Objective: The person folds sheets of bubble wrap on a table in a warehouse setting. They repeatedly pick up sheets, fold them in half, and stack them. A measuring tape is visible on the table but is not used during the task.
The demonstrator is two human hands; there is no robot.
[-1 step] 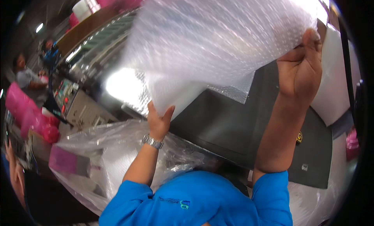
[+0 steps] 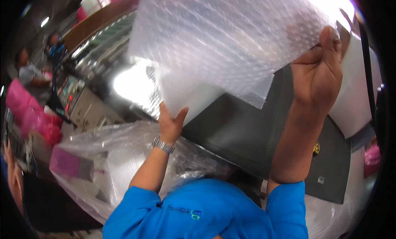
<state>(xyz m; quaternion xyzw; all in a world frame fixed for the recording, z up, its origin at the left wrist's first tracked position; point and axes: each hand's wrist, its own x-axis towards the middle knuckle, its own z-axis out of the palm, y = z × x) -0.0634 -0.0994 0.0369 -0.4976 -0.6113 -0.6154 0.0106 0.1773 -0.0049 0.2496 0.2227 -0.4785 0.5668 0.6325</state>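
Both hands hold a sheet of bubble wrap point(image 2: 231, 41) up high, so that it fills the upper middle of the view and hides what lies behind it; the right hand point(image 2: 317, 74) is closed on the sheet's right edge, thumb and fingers pinching the plastic near the upper right corner; the left hand point(image 2: 171, 123) grips the sheet's lower left part from below, thumb spread to one side and fingers behind the wrap, where a thicker white fold point(image 2: 194, 94) hangs; a metal wristwatch point(image 2: 163, 145) sits on the left wrist, and both arms come out of blue sleeves point(image 2: 206, 214) at the lower edge; below the sheet lies a flat dark grey panel point(image 2: 255, 136), tilted across the middle and running toward the lower right, partly covered by the wrap's bottom edge and by the right forearm; a white board point(image 2: 354, 107) lies beside the panel at the right; crumpled clear plastic film point(image 2: 119, 152) spreads under the left arm, with a pink card point(image 2: 66, 162) lying under it at the left; pink bags point(image 2: 29, 115) are heaped at the far left, near other people point(image 2: 29, 70) in the background.
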